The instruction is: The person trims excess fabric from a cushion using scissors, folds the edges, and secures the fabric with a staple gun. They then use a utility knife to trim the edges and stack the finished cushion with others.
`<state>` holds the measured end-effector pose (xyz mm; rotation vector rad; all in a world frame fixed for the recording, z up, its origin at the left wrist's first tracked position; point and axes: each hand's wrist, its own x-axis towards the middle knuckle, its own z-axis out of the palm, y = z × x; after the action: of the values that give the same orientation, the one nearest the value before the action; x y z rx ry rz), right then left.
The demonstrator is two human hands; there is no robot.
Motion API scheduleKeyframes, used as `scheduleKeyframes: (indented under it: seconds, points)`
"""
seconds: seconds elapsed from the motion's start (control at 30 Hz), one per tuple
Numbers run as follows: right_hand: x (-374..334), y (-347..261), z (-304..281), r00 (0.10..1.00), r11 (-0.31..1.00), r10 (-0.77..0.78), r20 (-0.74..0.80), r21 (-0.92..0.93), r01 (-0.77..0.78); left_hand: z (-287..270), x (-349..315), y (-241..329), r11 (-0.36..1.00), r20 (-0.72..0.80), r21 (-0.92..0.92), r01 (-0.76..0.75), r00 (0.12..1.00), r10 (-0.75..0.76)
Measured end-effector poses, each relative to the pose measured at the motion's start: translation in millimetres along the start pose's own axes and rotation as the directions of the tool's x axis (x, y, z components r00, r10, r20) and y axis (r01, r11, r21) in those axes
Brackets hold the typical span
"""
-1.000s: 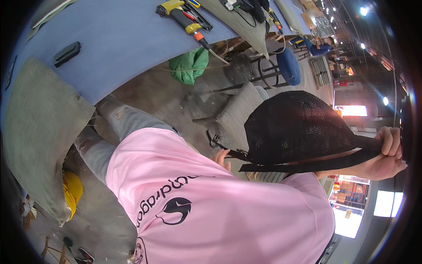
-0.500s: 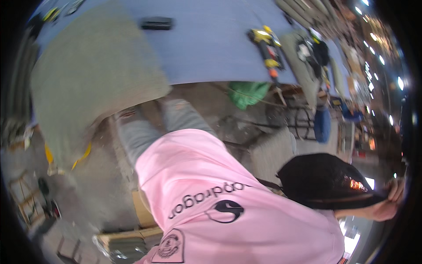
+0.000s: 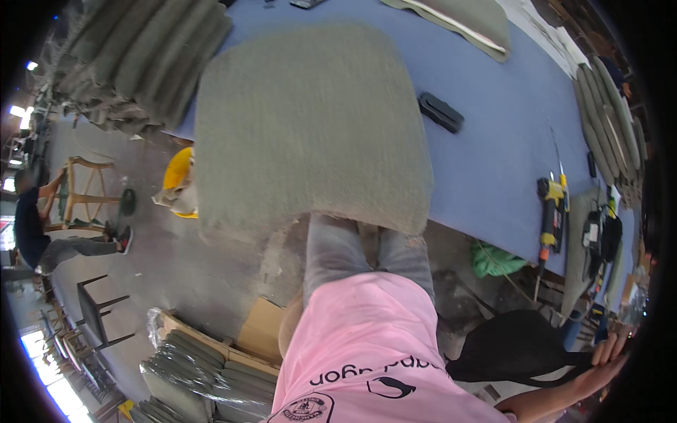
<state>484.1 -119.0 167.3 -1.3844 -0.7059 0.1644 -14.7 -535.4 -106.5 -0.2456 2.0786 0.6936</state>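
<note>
Right hand (image 3: 609,357) out sideways, fingers curled, forearm (image 3: 553,399) (bare) slanting upward

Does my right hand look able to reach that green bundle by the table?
Probably not: the right hand holds the black fabric, and the tabletop seems to hide part of the green bundle.

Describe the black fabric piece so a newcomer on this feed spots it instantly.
Find the big blue tabletop, then the pink shirt below it in the picture. Just right of the shirt is the black fabric piece, one end gripped by the right hand. It is broad and soft-looking, unlike the small, hard-looking black case on the tabletop.
</note>
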Motion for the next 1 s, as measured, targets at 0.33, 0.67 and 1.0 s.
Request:
scheduleKeyframes:
  seconds: [0.33, 0.67, 1.0]
  points:
    - [-65, 90, 55, 0.754, 0.824, 0.5, 0.427, 0.035, -0.566, 47, -29, 28, 0.991, 0.036, -0.131, 0.029, 0.999, -0.025]
    - [-91, 91, 5, 0.178, 0.506, 0.771, 0.612, -0.418, -0.754, 32, -35, 59, 0.873, -0.049, -0.488, -0.017, 0.999, -0.008]
    - [-225, 141, 15, -0.291, 0.446, 0.742, 0.604, -0.769, -0.458, 111, 39, 151, 0.646, 0.077, -0.744, -0.172, 0.938, 0.339]
